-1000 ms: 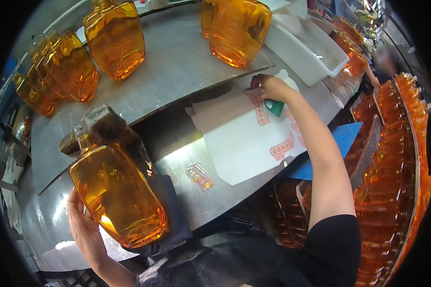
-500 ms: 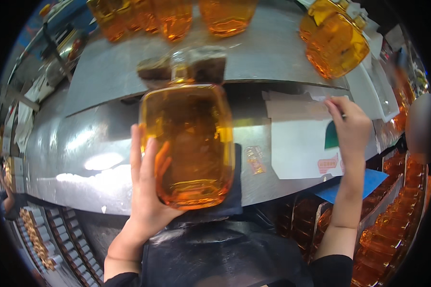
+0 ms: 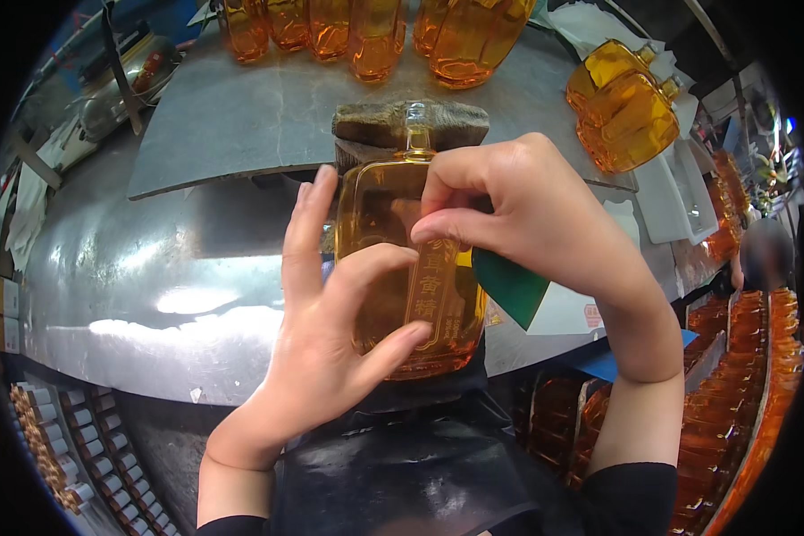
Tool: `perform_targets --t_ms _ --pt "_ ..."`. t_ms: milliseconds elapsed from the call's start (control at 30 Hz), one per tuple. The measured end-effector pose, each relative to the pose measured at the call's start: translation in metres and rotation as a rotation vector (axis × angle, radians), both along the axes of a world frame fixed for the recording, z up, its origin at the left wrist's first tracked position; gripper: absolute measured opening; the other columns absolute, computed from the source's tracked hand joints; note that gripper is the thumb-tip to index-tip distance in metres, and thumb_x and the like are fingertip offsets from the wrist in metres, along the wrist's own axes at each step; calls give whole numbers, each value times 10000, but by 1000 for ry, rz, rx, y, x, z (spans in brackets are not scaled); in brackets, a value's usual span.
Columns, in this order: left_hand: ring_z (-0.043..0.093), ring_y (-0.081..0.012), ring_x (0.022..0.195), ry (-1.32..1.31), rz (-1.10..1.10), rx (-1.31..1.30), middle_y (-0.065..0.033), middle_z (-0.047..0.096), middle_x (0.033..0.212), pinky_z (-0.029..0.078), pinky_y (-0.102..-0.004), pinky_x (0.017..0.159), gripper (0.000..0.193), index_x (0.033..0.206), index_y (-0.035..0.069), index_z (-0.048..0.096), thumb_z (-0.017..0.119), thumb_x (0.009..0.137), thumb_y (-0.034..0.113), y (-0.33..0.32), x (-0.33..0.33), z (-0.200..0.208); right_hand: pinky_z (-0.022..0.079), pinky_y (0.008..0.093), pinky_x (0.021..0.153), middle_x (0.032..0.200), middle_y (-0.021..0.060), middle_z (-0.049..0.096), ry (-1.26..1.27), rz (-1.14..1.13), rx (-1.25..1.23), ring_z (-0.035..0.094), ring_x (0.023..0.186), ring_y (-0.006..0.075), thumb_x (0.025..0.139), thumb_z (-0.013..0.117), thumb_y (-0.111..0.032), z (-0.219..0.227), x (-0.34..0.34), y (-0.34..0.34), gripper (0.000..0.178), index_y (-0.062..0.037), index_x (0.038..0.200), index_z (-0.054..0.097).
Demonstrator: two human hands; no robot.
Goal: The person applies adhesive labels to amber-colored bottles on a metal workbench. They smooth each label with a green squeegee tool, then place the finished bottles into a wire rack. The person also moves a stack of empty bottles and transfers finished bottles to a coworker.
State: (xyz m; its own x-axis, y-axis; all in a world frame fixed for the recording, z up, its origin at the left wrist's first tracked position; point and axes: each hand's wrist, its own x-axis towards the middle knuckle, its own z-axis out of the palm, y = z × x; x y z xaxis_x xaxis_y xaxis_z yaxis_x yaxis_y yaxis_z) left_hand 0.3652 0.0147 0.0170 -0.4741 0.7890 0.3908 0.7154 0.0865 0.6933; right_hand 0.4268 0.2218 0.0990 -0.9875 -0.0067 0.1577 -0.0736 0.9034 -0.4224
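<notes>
A flat-sided bottle of amber liquid (image 3: 375,210) lies in front of me, its clear neck on a notched wooden block (image 3: 411,125). Down its face runs a narrow label strip with gold lettering (image 3: 429,290). My right hand (image 3: 518,201) is closed over the bottle, thumb and forefinger pinched at the strip's upper end. A stiff green flat sheet (image 3: 512,288) sticks out beneath that hand, held in its hidden fingers. Beside the bottle is my left hand (image 3: 330,313), fingers spread, with forefinger and thumb tips over the strip's left side.
Several amber bottles (image 3: 375,45) stand along the back, and two more (image 3: 630,121) at the far right. A white tray (image 3: 679,201) sits beside them. Crates of amber bottles (image 3: 732,384) fill the lower right; rows of white-and-gold caps (image 3: 71,447) lie lower left.
The bottle has gone from tilted up in my left hand to lying on the block. My left hand has let go. My right hand has come from the white sheet to the bottle.
</notes>
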Motion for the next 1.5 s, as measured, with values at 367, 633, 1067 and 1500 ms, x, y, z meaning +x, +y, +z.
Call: perform_targets --t_ms 367,633,1067,1500 --pt "165 -402 1445 191 100 -170 -234 156 1561 202 -470 1151 856 1450 123 412 759 676 239 11 -7 14 388 330 491 594 39 426 53 -121 395 425 500 186 700 745 -451 -21 58 -31 765 -167 1378 532" --pt "287 -349 1414 12 71 -14 -192 243 1544 262 -460 1139 838 1444 121 425 697 695 379 16 -12 0 405 329 513 618 60 485 -28 -184 274 448 526 197 693 676 -550 -24 58 -21 788 -254 1401 499" --pt "291 -358 1412 35 56 -19 -202 258 1538 270 -464 1130 874 1416 111 470 747 652 433 15 -6 -2 405 334 510 608 67 488 -51 -159 255 466 521 198 707 662 -570 -27 60 -19 789 -259 1411 487" --pt "277 -386 1411 -8 35 -20 -247 241 1528 256 -458 1131 887 1410 85 473 769 641 415 15 -9 -1 418 324 506 641 65 552 -84 -153 286 494 524 191 696 684 -550 -25 55 -18 785 -212 1385 522"
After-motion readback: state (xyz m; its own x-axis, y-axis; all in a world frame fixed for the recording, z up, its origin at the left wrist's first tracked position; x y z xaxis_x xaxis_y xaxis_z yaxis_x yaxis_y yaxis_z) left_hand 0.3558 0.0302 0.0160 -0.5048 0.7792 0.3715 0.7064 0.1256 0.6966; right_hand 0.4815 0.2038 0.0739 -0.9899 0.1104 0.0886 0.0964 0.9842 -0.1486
